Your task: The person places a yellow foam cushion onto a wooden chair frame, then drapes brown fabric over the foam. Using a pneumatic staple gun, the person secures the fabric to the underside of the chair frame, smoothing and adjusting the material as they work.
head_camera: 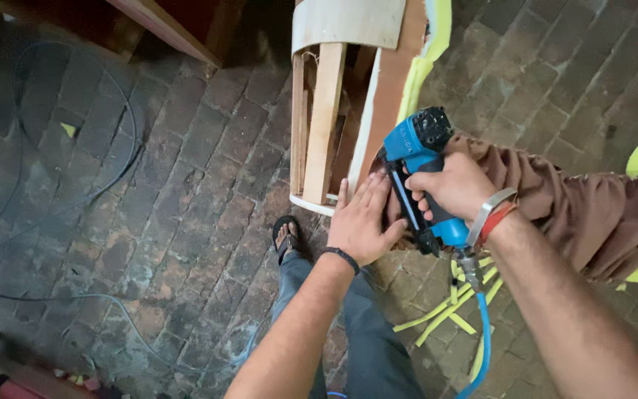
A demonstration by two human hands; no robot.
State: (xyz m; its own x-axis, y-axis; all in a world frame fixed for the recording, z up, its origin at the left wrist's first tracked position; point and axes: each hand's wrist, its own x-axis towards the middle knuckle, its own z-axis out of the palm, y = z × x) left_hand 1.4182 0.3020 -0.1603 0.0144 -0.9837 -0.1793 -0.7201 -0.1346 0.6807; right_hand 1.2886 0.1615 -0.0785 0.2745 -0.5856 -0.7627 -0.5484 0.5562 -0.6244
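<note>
Staple gun (419, 174), blue and black, air-driven: held at centre right of the frame in my right hand (455, 188), fingers wrapped fully closed about its grip, nose set against the edge of the wooden frame (334, 111). Blue air hose (484, 336) ran from the butt of the tool down toward the lower edge of the frame.

Left hand (362, 220), just left of the tool: flat and open, fingers together and extended, palm pressed on brown fabric (555, 199) where it met the frame's lower rim; it gripped nothing. Black band at that wrist; metal bangle and red thread at the right wrist.

Wooden frame: upper centre, bare slats and a curved plywood panel, with yellow foam (437, 29) along its right side.

Brown fabric: draped from the frame to the right edge of the frame.

Yellow foam strips (448, 310): scattered on the brick floor (171, 207) beneath the tool.

Grey cable (60, 295): looped across the left of the floor.

My sandalled foot (286, 238): below the frame.
</note>
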